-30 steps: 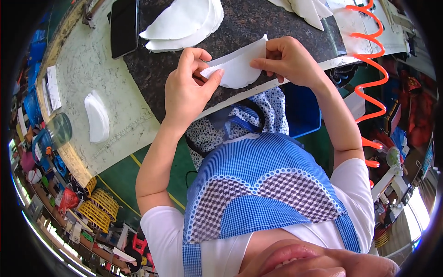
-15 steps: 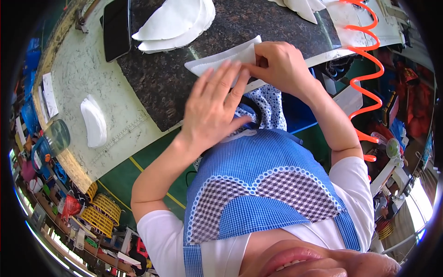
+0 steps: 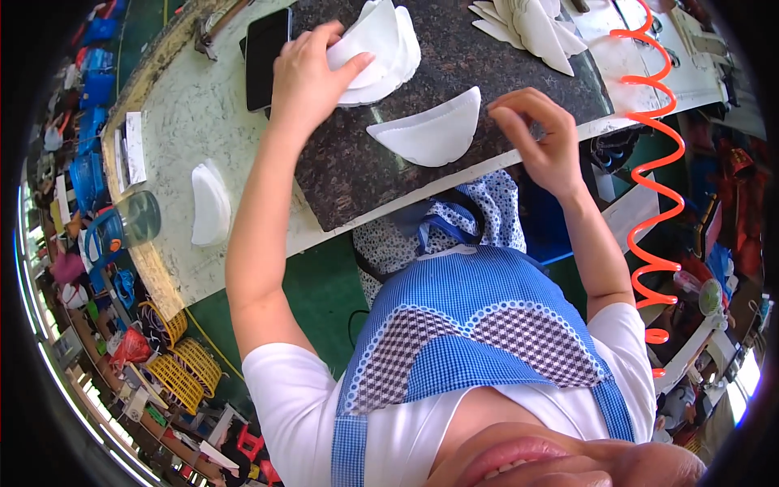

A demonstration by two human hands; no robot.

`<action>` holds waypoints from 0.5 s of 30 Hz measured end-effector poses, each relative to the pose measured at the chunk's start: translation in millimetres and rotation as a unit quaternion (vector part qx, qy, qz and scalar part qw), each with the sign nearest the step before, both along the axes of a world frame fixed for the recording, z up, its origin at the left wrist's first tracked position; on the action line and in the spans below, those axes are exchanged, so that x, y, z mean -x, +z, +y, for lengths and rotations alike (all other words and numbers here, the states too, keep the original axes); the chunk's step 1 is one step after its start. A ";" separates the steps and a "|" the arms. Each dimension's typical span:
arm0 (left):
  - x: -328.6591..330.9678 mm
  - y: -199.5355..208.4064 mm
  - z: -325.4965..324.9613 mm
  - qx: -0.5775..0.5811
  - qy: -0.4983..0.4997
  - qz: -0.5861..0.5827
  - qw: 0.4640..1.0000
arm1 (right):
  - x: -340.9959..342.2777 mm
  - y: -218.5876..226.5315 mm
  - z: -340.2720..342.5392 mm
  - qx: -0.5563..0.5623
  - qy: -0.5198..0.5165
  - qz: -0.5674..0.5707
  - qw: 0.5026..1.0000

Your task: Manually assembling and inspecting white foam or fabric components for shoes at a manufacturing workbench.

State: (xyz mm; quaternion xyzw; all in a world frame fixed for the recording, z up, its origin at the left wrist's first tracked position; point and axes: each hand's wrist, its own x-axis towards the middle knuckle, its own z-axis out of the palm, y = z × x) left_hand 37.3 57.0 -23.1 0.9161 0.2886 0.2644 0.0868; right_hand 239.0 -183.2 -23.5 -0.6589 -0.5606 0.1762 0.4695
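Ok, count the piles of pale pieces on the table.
3: one pile at the left hand, another farther right, a small one on the left of the table. The piece near the right hand lies apart. Overlapping pieces may be hidden.

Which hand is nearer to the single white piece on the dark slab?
Right. The right hand is just right of the white piece, not touching; the left hand is farther, at the white stack.

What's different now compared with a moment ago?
Both hands have let go of the white semicircular piece, which now lies on the dark slab. The left hand has moved forward and left to the white stack; the right hand has drawn off rightward, empty. The phone and small white pile stay put on the table.
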 end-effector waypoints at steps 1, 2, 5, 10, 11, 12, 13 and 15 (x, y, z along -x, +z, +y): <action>0.9 -6.5 11.0 0.089 -0.022 0.004 0.996 | -4.3 1.9 -4.1 0.027 -0.036 0.046 0.998; -2.2 -9.4 14.1 0.087 -0.027 0.004 0.996 | -10.1 -3.5 -10.5 0.025 -0.056 0.060 0.996; -7.4 -9.0 17.5 0.233 -0.022 -0.080 0.969 | -22.4 -14.1 -28.2 0.078 -0.109 0.097 0.986; -5.2 9.2 24.4 0.170 -0.011 0.009 0.985 | -33.1 -13.7 -36.3 0.120 -0.102 0.055 0.986; -4.6 5.3 28.2 0.169 -0.011 0.011 0.986 | -33.3 -12.3 -35.2 0.120 -0.100 0.042 0.987; -5.1 -3.1 33.7 0.049 -0.064 -0.047 0.996 | -33.1 -11.1 -32.9 0.119 -0.100 0.044 0.987; -9.3 -3.5 33.7 -0.070 -0.118 -0.104 0.985 | -33.8 -10.8 -30.4 0.118 -0.096 0.025 0.988; -9.8 -3.1 25.9 0.015 -0.079 -0.140 0.987 | -35.9 -9.7 -27.9 0.116 -0.093 0.006 0.989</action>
